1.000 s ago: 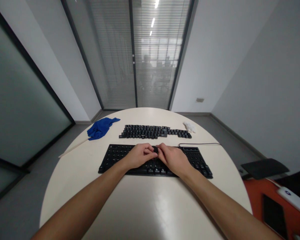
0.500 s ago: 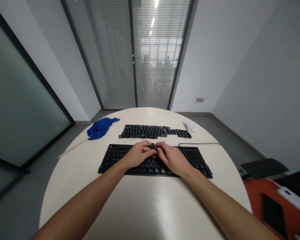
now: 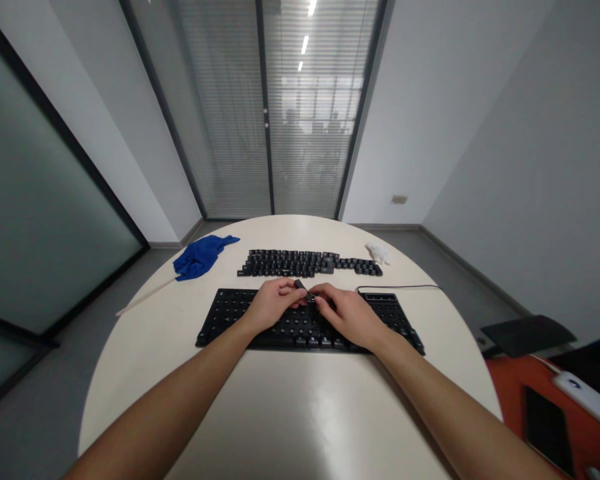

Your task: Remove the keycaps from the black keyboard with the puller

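Note:
A black keyboard lies on the round white table in front of me. Both hands meet above its upper middle. My left hand and my right hand pinch a small black keycap between their fingertips, lifted a little above the keys. Behind the keyboard, rows of loose black keycaps are laid out on the table.
A blue cloth and a thin wooden stick lie at the back left. A white crumpled wipe sits back right. The keyboard's cable runs right. An orange surface with a phone stands at the right.
The hands have risen slightly from the keys and drawn a keycap up; it now tilts between the fingertips, a little further back and left.

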Demonstrator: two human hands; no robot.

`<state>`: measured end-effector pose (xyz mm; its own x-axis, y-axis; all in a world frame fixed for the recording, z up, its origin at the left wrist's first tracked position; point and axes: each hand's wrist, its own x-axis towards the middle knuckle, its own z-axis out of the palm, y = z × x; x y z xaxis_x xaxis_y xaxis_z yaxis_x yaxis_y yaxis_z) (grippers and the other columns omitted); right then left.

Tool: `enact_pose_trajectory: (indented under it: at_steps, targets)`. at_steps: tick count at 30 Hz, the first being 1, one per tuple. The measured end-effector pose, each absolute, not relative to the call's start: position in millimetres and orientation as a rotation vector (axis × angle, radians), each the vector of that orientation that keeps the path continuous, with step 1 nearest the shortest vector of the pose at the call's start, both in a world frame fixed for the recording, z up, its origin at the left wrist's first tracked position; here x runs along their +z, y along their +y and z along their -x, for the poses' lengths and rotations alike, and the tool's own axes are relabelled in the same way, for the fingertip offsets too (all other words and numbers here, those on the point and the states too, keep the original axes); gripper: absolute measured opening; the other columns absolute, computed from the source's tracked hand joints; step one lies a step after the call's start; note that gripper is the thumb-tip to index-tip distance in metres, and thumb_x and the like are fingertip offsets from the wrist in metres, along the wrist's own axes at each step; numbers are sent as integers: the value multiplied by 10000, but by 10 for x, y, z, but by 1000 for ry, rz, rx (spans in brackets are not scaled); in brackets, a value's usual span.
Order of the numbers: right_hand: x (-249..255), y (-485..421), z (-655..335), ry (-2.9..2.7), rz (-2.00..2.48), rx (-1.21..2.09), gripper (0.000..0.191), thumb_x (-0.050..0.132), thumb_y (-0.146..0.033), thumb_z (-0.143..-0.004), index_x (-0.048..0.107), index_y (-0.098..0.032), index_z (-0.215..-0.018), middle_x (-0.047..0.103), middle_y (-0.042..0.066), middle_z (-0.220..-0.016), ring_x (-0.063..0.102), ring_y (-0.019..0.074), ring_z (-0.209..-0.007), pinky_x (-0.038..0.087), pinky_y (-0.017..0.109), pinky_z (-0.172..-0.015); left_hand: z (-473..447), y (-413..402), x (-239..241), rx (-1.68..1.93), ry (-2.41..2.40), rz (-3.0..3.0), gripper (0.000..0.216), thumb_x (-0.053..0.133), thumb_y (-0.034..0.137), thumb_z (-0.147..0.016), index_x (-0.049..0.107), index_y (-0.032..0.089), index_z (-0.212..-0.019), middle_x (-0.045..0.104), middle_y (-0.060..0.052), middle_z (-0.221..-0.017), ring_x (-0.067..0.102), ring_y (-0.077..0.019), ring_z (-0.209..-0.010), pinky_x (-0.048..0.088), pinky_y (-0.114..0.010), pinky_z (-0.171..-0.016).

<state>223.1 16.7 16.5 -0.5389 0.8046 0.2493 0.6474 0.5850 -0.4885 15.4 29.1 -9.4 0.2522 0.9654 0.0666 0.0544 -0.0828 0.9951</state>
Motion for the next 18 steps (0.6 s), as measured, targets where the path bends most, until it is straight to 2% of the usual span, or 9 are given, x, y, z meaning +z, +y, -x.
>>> enact_pose_trajectory:
  at_steps: [5,9,11,15,18]
  targets:
    - [136,204,-2288,-2394,1208,499,279,415,-313,-991,597,-230,-1186,727,36,-875,674,193,-765,451,279,-711,-138,330,-74,1085,1083,-1219,316,762,408,-783,623,134,-857,764,-78,-812,741,-181,-790,573,-232,-679]
    - [139,225,-2336,-2392,1229,445,293,386,-305,-1000,593,-240,-1196,730,54,-991,680,209,-885,446,298,-768,-132,364,-97,1111,1075,-1161,332,769,406,-781,612,127,-872,767,-92,-857,747,-170,-790,573,-203,-660]
    - [155,222,-2346,-2388,1245,405,301,392,-321,-998,588,-240,-1212,730,51,-963,679,205,-857,439,292,-738,-137,369,-115,1114,1066,-1170,360,782,422,-759,599,127,-853,764,-86,-822,745,-167,-753,570,-203,-642]
    - [163,204,-2333,-2382,1267,339,373,584,-461,-898,596,-239,-1197,671,-3,-727,623,172,-649,399,258,-615,-150,359,-129,1119,1039,-1203,414,811,450,-705,569,142,-839,750,-57,-763,732,-160,-678,553,-210,-598]
    - [139,193,-2296,-2348,1247,285,431,666,-478,-835,600,-243,-1190,658,-14,-739,616,159,-647,409,252,-623,-159,342,-124,1097,1026,-1267,402,796,460,-714,576,147,-835,740,-42,-744,725,-157,-675,535,-214,-598]
